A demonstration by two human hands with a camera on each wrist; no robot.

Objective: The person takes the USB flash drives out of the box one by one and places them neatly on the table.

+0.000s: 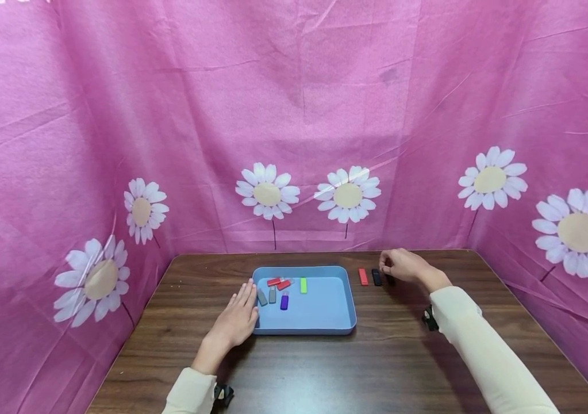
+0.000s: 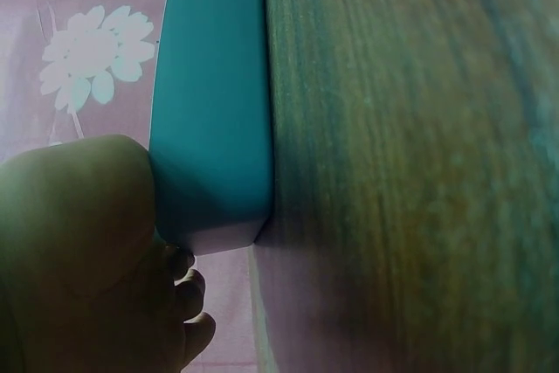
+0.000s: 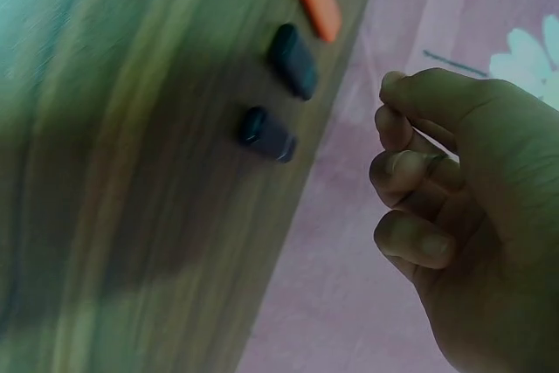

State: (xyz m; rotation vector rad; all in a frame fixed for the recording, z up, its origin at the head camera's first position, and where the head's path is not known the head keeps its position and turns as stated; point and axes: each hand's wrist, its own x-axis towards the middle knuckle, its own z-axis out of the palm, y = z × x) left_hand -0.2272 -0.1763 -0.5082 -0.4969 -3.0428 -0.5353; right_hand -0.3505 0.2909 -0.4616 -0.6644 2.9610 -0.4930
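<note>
On the brown wood-grain desk (image 1: 304, 374), we see our right hand (image 1: 406, 266) over the far right part, its fingers curled in with the tips close together and nothing visible between them. Just beside those fingers lies the outer black stick (image 3: 267, 134), small, oblong and plastic-looking; in the right wrist view a gap separates it from our fingertips. Toward the tray lie the inner black stick (image 3: 293, 62), of the same oblong shape, and then the flat rectangular red plastic-looking stick (image 1: 363, 277), all three in a row, spaced apart.

Our left hand (image 1: 237, 313) rests against the left wall of the shallow rectangular blue tray (image 1: 304, 331), its fingers straight and held close together. Inside the tray, small oblong sticks lie mostly toward our left hand: two red ones (image 1: 274, 282) at the back, two grey ones (image 1: 272, 295) nearest the left wall, a purple one (image 1: 284, 301) in front and a bright green one (image 1: 303, 286) nearer the middle.
</note>
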